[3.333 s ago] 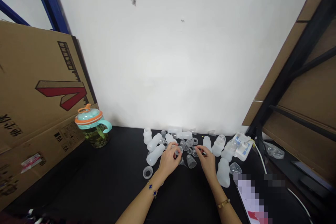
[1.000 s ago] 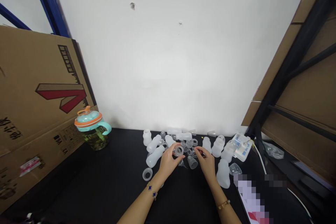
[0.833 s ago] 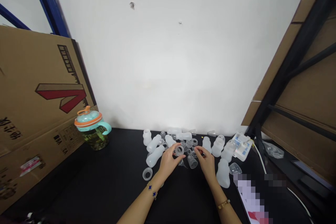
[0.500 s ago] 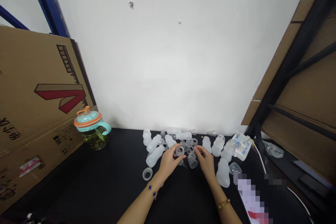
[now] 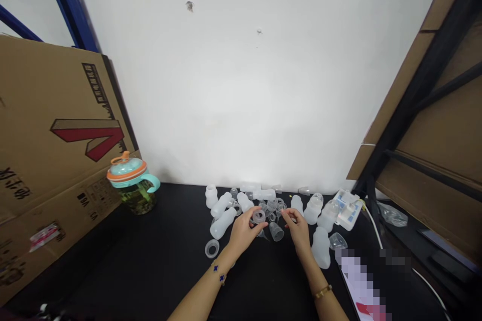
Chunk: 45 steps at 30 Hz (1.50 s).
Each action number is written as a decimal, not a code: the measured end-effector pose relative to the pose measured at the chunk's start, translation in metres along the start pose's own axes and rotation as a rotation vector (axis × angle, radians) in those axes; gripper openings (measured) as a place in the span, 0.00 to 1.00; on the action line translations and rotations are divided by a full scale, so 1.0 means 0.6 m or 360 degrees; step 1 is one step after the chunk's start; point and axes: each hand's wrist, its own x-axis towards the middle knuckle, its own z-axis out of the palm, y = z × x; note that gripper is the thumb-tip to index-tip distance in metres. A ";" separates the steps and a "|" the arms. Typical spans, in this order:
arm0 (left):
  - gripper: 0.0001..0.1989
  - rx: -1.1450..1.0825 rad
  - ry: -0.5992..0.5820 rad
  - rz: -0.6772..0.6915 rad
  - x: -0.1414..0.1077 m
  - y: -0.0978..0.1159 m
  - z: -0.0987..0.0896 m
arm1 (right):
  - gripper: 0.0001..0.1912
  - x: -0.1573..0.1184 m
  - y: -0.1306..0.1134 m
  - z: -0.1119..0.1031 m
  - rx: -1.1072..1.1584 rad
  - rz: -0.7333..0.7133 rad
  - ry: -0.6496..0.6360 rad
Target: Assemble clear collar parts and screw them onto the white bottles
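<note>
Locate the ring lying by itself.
In the head view, the ring lies on the black table, left of the left hand and below a white bottle.

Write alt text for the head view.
Left hand holds a clear ring over a black table strewn with frosted bottles; right hand is near small clear parts. A lidded jug stands beside a cardboard box.

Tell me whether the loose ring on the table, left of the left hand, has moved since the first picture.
No. Judged against the jug, the loose ring lies in the same spot, just nearer than the closest bottle.
</note>
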 end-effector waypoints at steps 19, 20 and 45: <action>0.24 -0.0004 -0.0004 0.0010 0.000 -0.005 0.002 | 0.19 0.002 0.001 -0.001 0.0193 0.0034 0.0015; 0.24 -0.0001 -0.0007 0.0007 -0.001 -0.004 0.001 | 0.19 0.002 0.002 -0.001 0.0207 0.0058 0.0015; 0.23 0.0021 -0.0019 0.0023 -0.002 0.000 -0.001 | 0.18 0.002 -0.001 -0.002 0.0162 0.0018 0.0027</action>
